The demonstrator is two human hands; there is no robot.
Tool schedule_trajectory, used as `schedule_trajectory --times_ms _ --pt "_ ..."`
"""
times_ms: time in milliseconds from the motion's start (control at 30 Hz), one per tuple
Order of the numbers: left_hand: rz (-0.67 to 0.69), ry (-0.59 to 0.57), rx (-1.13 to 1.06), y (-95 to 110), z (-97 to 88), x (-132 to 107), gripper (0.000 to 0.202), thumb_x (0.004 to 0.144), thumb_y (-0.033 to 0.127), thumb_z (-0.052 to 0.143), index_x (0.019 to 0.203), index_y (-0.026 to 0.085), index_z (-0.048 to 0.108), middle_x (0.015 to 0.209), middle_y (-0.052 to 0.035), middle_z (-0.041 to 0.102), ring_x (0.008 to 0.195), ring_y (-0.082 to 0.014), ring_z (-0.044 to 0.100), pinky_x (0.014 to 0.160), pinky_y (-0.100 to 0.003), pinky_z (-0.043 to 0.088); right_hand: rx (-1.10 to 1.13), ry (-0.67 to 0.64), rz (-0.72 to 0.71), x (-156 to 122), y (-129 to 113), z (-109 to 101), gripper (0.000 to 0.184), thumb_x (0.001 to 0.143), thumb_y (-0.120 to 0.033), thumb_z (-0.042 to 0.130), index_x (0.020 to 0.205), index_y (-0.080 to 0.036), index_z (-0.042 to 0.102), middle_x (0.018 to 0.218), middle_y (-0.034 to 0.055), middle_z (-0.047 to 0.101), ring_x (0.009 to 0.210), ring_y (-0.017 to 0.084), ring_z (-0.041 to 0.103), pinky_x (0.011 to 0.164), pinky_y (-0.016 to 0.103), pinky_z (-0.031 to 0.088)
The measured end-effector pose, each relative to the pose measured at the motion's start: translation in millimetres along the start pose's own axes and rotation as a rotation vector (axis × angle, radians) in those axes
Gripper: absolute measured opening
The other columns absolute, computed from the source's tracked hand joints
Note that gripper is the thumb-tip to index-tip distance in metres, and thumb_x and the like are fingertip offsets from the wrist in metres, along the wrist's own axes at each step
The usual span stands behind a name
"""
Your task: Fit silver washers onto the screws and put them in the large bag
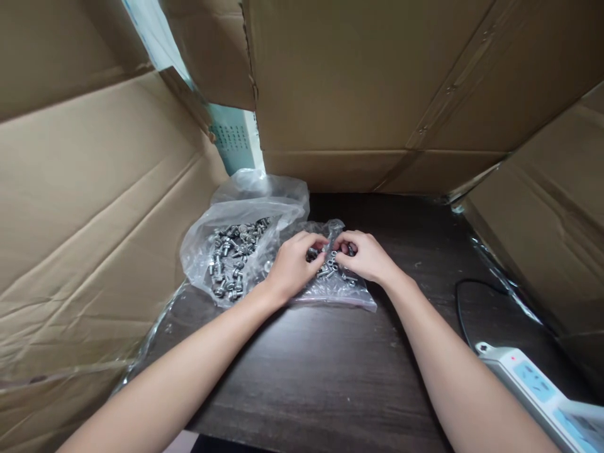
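Observation:
A small clear plastic bag [336, 288] of metal screws lies in the middle of a dark wooden table [325, 371]. My left hand [291, 264] and my right hand [367, 257] both rest on its top, fingers curled and pinching the plastic near the bag's upper edge. Between my fingertips several small screws [329, 263] show through the plastic. To the left lies a larger clear bag [236, 251], open and crumpled, holding several bolts with washers.
Flattened cardboard sheets wall the table on the left [89, 220], back [377, 94] and right [547, 220]. A white power strip [533, 387] with a black cable [465, 314] lies at the right front. A pale green object [233, 141] shows through the gap at the back.

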State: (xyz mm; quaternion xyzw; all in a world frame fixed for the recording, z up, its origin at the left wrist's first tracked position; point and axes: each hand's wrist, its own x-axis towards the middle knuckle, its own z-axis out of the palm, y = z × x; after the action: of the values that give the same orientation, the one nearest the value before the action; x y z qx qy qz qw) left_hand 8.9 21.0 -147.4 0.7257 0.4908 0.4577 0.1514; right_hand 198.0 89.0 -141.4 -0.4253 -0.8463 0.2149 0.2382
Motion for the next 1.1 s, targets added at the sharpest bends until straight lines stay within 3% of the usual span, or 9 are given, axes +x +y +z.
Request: schedule_trajectory --times_ms 100,233,400,533,667,833,967,1100 --pt "0.022 -0.001 0.016 -3 -1.2 3 0.023 0.087 0.005 0.066 0.107 0.016 0.068 0.1 -0.0049 0.069 0.093 -0.0168 0.067 0.086 -0.031 0.056 -0.046 0.028 -0.008 3 -2 3 0.001 0.07 -0.02 0.063 0.07 -0.02 0.064 0.068 0.0003 0.061 0.073 0.019 0.054 0.074 0.032 0.035" --pt "0.034 0.029 0.037 -6 0.7 5 0.032 0.085 0.003 0.065 0.114 0.016 0.064 0.109 -0.0063 0.069 0.098 -0.0179 0.066 0.091 -0.034 0.055 -0.062 0.118 -0.053 13 -7 9 0.01 0.075 -0.02 0.058 0.065 -0.02 0.061 0.066 0.0019 0.061 0.073 0.021 0.054 0.076 0.035 0.034" --pt "0.014 0.082 -0.03 -7 5.7 5 0.045 0.085 0.004 0.064 0.127 0.015 0.055 0.112 -0.0078 0.067 0.097 -0.0167 0.066 0.09 -0.032 0.057 0.192 0.192 -0.083 20 -18 14 0.024 0.085 -0.022 0.045 0.071 -0.02 0.064 0.07 0.004 0.064 0.072 0.021 0.058 0.073 0.033 0.04" --pt "-0.028 0.091 -0.087 -9 7.8 6 0.053 0.083 0.003 0.064 0.133 0.018 0.049 0.112 -0.0076 0.066 0.095 -0.0166 0.067 0.082 -0.03 0.059 0.193 0.195 -0.121 17 -24 18 0.022 0.087 -0.035 0.057 0.074 -0.02 0.065 0.069 0.0043 0.063 0.07 0.021 0.057 0.07 0.033 0.043" --pt "-0.025 0.129 -0.071 -12 7.6 8 0.049 0.084 0.003 0.065 0.128 0.018 0.054 0.109 -0.0067 0.065 0.095 -0.0162 0.067 0.081 -0.029 0.059 0.276 0.181 -0.091 18 -18 23 0.015 0.084 -0.032 0.063 0.08 -0.02 0.071 0.075 0.0049 0.067 0.072 0.02 0.06 0.069 0.033 0.046" --pt "0.034 0.105 0.015 -10 3.8 9 0.032 0.085 0.003 0.068 0.113 0.016 0.062 0.105 -0.0057 0.066 0.096 -0.0173 0.065 0.091 -0.034 0.056 0.494 0.074 -0.036 23 -7 27 0.02 0.086 -0.036 0.065 0.091 -0.019 0.075 0.085 0.0062 0.072 0.079 0.022 0.066 0.075 0.035 0.05" --pt "0.031 0.092 0.028 -8 1.4 11 0.029 0.086 0.005 0.068 0.112 0.015 0.063 0.106 -0.0064 0.065 0.095 -0.017 0.064 0.089 -0.033 0.056 0.628 -0.015 -0.029 25 -4 24 0.023 0.086 -0.039 0.066 0.095 -0.019 0.073 0.091 0.0062 0.073 0.085 0.022 0.068 0.08 0.036 0.051" --pt "0.039 0.059 0.061 -9 0.5 12 0.028 0.089 0.009 0.067 0.116 0.017 0.062 0.111 -0.0079 0.066 0.101 -0.0194 0.065 0.09 -0.036 0.057 0.737 0.023 0.025 27 0 21 0.03 0.081 -0.042 0.073 0.099 -0.019 0.064 0.081 0.0024 0.07 0.075 0.019 0.065 0.072 0.032 0.05"
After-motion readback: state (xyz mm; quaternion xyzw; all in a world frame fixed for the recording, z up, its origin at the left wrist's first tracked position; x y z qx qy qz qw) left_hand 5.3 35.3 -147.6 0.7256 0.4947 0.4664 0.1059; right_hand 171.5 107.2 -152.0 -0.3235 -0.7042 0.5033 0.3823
